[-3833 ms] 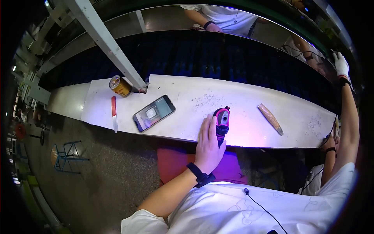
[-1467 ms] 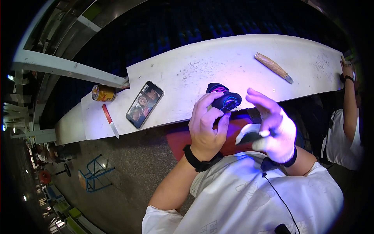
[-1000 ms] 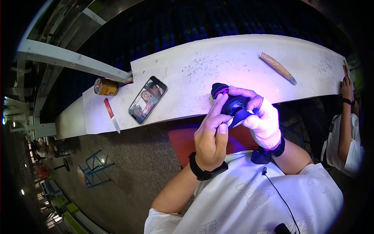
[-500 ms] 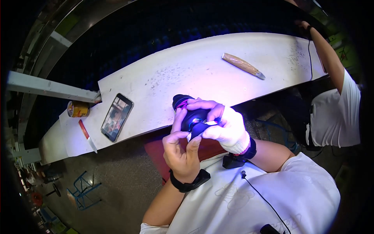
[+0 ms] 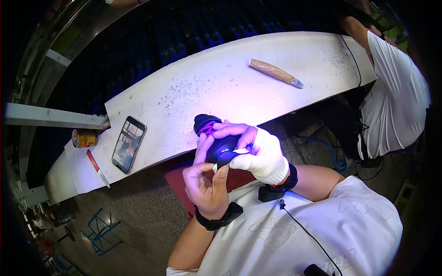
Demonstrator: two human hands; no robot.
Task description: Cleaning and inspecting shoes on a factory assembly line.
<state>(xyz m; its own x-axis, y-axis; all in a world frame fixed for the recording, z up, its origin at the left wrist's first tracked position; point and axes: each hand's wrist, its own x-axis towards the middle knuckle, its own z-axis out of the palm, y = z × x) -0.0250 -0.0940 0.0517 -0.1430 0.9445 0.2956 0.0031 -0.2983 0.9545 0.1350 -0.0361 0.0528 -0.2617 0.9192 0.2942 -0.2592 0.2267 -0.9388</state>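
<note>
A dark, rounded item that looks like a shoe (image 5: 217, 148), black with magenta bands near its far end, is held between both hands just past the near edge of the table. My bare left hand (image 5: 208, 184) pinches a black flap with a pale edge at its near end, thumb against forefinger. Around the item's right side wraps my right hand (image 5: 263, 158), in a white glove that leaves fingertips bare; its thumb presses on the same flap. Purple-tinted light falls on both hands. Fingers cover much of the item, so its full shape is hidden.
On the white worktable (image 5: 184, 101) lie a phone (image 5: 129, 144), a red-handled knife (image 5: 98, 169) and a wooden-handled knife (image 5: 275, 72). A yellow can (image 5: 84, 138) stands by a metal beam (image 5: 55, 116). Another person (image 5: 396, 92) sits at right. A blue-framed stool (image 5: 99, 232) stands lower left.
The whole view has shifted a little, so the table things appear farther left. Both hands keep their grip on the dark item. At right, the other person's arm has drawn in.
</note>
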